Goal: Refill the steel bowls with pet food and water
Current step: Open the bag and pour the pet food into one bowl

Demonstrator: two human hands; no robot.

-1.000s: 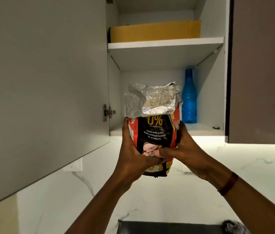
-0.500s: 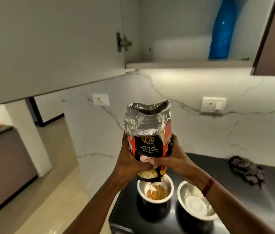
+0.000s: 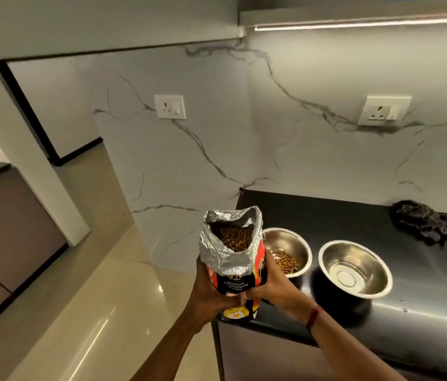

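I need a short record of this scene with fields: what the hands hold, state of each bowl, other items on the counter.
left hand: grips the pet food bag from its left side
right hand: grips the same bag from its right side
bag: upright, top open, kibble visible inside
left bowl: holds some kibble, partly hidden by the bag
right bowl: no food in it; water cannot be told
counter: black, both bowls stand on it
dark cloth: by the wall, behind the right bowl
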